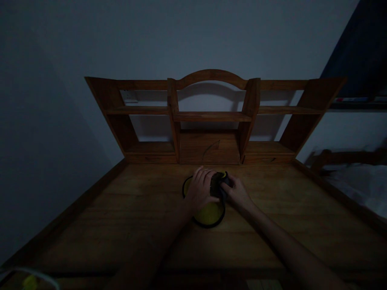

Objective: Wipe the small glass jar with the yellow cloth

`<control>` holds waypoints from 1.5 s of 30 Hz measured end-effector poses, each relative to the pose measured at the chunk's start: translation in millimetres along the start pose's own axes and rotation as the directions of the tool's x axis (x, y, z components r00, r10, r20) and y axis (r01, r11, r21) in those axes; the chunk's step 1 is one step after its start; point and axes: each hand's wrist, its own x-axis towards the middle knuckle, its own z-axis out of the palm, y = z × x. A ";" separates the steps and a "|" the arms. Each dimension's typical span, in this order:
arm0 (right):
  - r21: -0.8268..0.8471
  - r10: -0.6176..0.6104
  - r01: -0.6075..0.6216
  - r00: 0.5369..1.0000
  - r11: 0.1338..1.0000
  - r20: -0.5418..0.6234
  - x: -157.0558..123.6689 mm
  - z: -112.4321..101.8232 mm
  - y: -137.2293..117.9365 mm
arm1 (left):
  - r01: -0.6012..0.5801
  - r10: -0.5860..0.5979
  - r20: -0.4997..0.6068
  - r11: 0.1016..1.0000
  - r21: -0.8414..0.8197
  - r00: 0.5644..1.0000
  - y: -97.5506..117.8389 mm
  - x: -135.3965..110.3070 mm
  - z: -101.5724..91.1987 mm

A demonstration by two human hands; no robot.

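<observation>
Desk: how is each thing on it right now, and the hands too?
Left hand, palm down, fingers over the dark object; grip unclear.
Right hand, closed on the dark object.
Dark object, on the yellow disc, between both hands.
Yellow disc, flat on the desk, partly covered by both hands.
Desk, dimly lit.

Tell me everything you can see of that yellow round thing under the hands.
The yellow disc is flat and round with a thin black rim; material unclear in the dim light. It lies on the wooden desk. The left hand covers its left part; the right hand touches a small dark object at its far edge.
</observation>
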 end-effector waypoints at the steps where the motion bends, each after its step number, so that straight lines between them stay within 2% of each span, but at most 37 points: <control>1: 0.001 0.006 -0.006 1.000 1.000 -0.009 0.1 -0.1 0.3 | 0.003 -0.003 0.009 1.000 0.007 1.000 0.0 -0.2 0.2; 6: 0.012 0.041 -0.041 0.999 0.999 -0.019 1.0 -0.6 0.7 | 0.043 -0.043 0.014 0.999 0.008 0.999 0.2 -1.1 1.3; 11: 0.038 0.090 -0.089 0.995 0.995 -0.033 1.6 -0.6 3.1 | 0.034 -0.034 0.036 0.999 0.008 0.999 1.4 0.3 -0.7; 16: 0.008 0.142 -0.142 0.990 0.990 -0.008 2.8 -1.4 6.4 | 0.038 -0.038 0.050 0.999 0.006 0.998 5.0 1.1 -3.7; 20: -0.006 0.162 -0.161 0.987 0.987 0.015 3.1 -2.8 5.5 | 0.047 -0.047 0.020 0.999 -0.010 0.999 6.4 0.5 -3.6; 28: -0.010 0.165 -0.164 0.986 0.986 0.036 1.7 -3.7 1.1 | 0.019 -0.019 0.016 1.000 -0.007 1.000 5.6 1.6 -4.5; 37: 0.085 0.168 -0.171 0.985 0.982 0.040 1.8 -0.1 2.6 | 0.015 -0.015 0.013 1.000 -0.019 1.000 1.2 0.5 -2.5; 45: 0.131 0.107 -0.106 0.994 0.986 -0.001 2.9 2.9 8.2 | -0.026 0.027 0.011 0.998 -0.057 1.000 -1.6 -0.4 -3.6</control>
